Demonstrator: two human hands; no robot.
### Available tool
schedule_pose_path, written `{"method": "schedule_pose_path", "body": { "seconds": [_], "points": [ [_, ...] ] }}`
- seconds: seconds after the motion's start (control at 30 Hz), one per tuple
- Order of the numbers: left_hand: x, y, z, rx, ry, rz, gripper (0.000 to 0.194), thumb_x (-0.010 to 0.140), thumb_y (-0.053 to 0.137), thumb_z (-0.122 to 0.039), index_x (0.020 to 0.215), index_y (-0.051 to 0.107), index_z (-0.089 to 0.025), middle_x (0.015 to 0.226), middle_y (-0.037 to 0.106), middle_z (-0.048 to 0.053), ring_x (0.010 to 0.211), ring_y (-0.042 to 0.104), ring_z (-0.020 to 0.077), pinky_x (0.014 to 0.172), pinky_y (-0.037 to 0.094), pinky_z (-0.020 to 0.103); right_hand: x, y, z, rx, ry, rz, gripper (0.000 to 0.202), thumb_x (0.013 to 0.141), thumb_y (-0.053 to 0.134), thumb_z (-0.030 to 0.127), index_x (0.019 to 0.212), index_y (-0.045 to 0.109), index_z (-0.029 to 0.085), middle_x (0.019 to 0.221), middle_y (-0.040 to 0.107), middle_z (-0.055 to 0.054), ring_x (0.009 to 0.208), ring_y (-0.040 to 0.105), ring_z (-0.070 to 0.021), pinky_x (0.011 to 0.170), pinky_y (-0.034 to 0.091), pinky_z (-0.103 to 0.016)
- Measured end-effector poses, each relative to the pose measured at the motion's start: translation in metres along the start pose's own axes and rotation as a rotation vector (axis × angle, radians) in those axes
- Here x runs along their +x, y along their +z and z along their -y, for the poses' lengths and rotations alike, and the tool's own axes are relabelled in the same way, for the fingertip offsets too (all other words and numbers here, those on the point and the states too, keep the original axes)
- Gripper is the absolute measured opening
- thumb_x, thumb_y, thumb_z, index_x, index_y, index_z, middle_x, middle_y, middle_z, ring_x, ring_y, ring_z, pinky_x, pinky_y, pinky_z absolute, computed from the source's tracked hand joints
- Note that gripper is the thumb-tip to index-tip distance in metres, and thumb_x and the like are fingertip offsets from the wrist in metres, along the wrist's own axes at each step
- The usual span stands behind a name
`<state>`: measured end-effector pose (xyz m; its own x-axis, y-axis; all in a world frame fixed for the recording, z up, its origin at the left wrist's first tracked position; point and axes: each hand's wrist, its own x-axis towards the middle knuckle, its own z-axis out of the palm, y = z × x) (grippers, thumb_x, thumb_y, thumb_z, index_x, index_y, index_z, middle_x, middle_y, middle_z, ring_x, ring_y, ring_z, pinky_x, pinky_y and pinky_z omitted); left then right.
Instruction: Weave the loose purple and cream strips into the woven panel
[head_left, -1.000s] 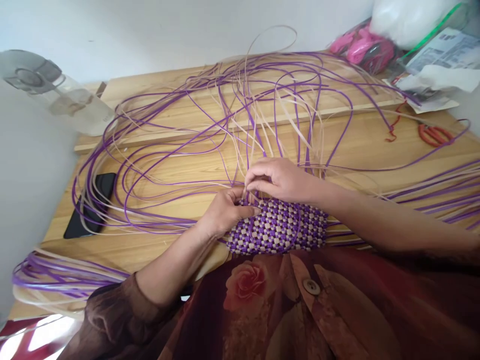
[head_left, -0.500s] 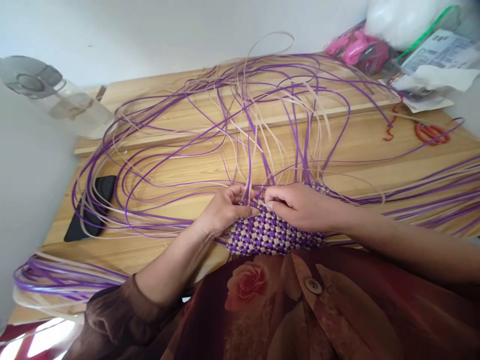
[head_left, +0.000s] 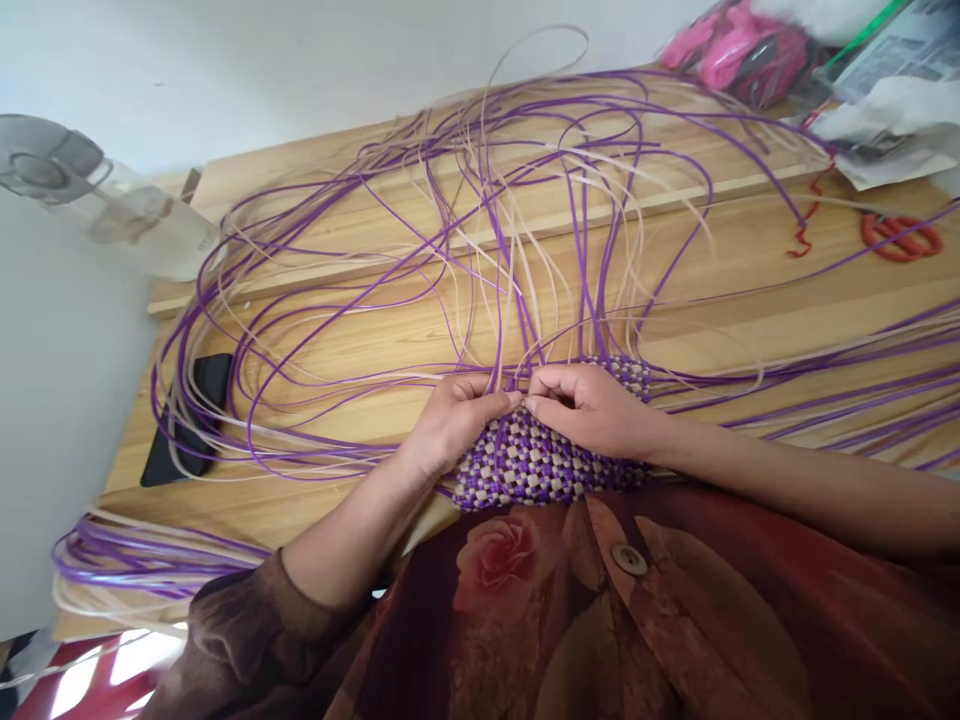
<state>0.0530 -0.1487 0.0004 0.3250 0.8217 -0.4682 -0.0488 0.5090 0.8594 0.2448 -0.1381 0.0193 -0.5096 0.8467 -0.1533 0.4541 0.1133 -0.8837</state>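
A purple and beige woven piece (head_left: 540, 465) lies at the table's front edge, against the patterned garment. At its upper edge my left hand (head_left: 465, 415) is closed, thumb and fingers pinching the strips at the weave. My right hand (head_left: 589, 405) is closed too, its thumb and forefinger pinched at the same edge, nearly touching the left thumb. What sits between the right fingertips is too small to make out. Long purple and beige strips (head_left: 525, 290) rise from the weave and loop over the table.
On the wooden table (head_left: 360, 340) a black phone (head_left: 187, 420) lies at the left under strips. A clear bottle (head_left: 142, 215) stands behind it. Orange-handled scissors (head_left: 900, 237) lie at the right, near a pink bagged item (head_left: 742, 55) and papers (head_left: 904, 130).
The view has shifted slightly. My two thumbs have come closer together at the weave's edge, and my right forearm sits a little lower.
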Motion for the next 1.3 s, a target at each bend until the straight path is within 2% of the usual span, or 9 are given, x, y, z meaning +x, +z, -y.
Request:
{"method": "schedule_pose_path", "body": {
  "seconds": [0.3,0.4,0.5,0.6,0.77,0.83,0.97,1.07,1.3],
  "points": [
    [0.002,0.003,-0.002,-0.016,0.010,-0.113,0.020,0.063,0.079,-0.031,0.075,0.073,-0.016,0.063,0.066,0.000,0.057,0.056,0.0131,0.058,0.042,0.025,-0.004,-0.006,-0.008,0.049,-0.101,0.059,0.024,0.086,0.050,0.025,0.064,0.044,0.018,0.058,0.040,0.005,0.055,0.035,-0.0090,0.053,0.030,-0.024],
    [0.001,0.004,-0.003,-0.094,-0.034,-0.086,0.021,0.061,0.080,-0.029,0.074,0.073,-0.014,0.062,0.066,0.001,0.054,0.056,0.0133,0.057,0.043,0.026,-0.008,-0.011,-0.004,-0.146,-0.128,0.001,0.021,0.089,0.050,0.027,0.070,0.051,0.018,0.060,0.047,0.003,0.057,0.041,-0.0105,0.057,0.034,-0.025],
    [0.000,0.002,-0.004,-0.136,-0.012,-0.028,0.020,0.061,0.079,-0.026,0.076,0.074,-0.014,0.063,0.067,0.001,0.055,0.056,0.0122,0.059,0.043,0.025,-0.012,-0.014,0.012,-0.476,-0.386,-0.130,0.015,0.088,0.057,0.027,0.097,0.063,0.017,0.090,0.062,-0.006,0.086,0.054,-0.0185,0.081,0.041,-0.033],
    [0.000,0.000,-0.005,-0.123,0.026,0.006,0.018,0.062,0.077,-0.024,0.076,0.075,-0.014,0.062,0.066,0.000,0.056,0.056,0.0116,0.057,0.042,0.023,-0.013,-0.007,0.033,-0.679,-0.647,0.015,0.020,0.087,0.058,0.023,0.105,0.065,0.020,0.112,0.060,-0.009,0.108,0.048,-0.0251,0.096,0.036,-0.043],
    [-0.001,-0.002,-0.004,-0.124,0.028,0.034,0.016,0.063,0.077,-0.026,0.075,0.074,-0.014,0.067,0.069,0.000,0.058,0.057,0.0114,0.059,0.043,0.023,-0.016,0.002,0.048,-0.645,-0.726,0.271,0.014,0.089,0.052,0.015,0.084,0.066,0.016,0.093,0.064,-0.008,0.095,0.052,-0.0206,0.089,0.042,-0.036],
    [-0.002,-0.002,-0.004,-0.138,0.015,0.045,0.019,0.063,0.079,-0.028,0.075,0.074,-0.014,0.068,0.069,0.001,0.060,0.059,0.0127,0.061,0.044,0.024,-0.015,-0.003,0.044,-0.461,-0.665,0.168,0.016,0.091,0.051,0.017,0.090,0.068,0.016,0.094,0.067,-0.007,0.092,0.056,-0.0177,0.088,0.044,-0.031],
    [-0.002,-0.002,-0.004,-0.157,-0.026,0.057,0.028,0.063,0.081,-0.032,0.083,0.074,-0.014,0.073,0.071,0.003,0.063,0.061,0.0139,0.063,0.045,0.025,-0.001,-0.017,0.024,-0.189,-0.194,-0.153,0.018,0.088,0.059,0.032,0.090,0.071,0.018,0.088,0.071,-0.004,0.080,0.062,-0.0162,0.075,0.047,-0.028],
    [-0.003,-0.002,-0.005,-0.187,-0.035,0.048,0.030,0.064,0.082,-0.033,0.086,0.074,-0.013,0.074,0.071,0.005,0.064,0.061,0.0135,0.064,0.046,0.025,0.010,-0.017,0.011,-0.170,-0.032,-0.097,0.022,0.084,0.062,0.037,0.082,0.071,0.016,0.078,0.070,-0.003,0.073,0.062,-0.0161,0.068,0.044,-0.027],
    [-0.006,0.000,-0.006,-0.140,-0.037,0.044,0.030,0.067,0.081,-0.035,0.085,0.072,-0.013,0.074,0.070,0.005,0.060,0.059,0.0115,0.059,0.042,0.023,0.024,-0.009,0.004,-0.176,0.003,-0.036,0.019,0.080,0.063,0.032,0.080,0.072,0.016,0.073,0.070,-0.002,0.067,0.061,-0.0141,0.063,0.042,-0.026]
  ]
}}
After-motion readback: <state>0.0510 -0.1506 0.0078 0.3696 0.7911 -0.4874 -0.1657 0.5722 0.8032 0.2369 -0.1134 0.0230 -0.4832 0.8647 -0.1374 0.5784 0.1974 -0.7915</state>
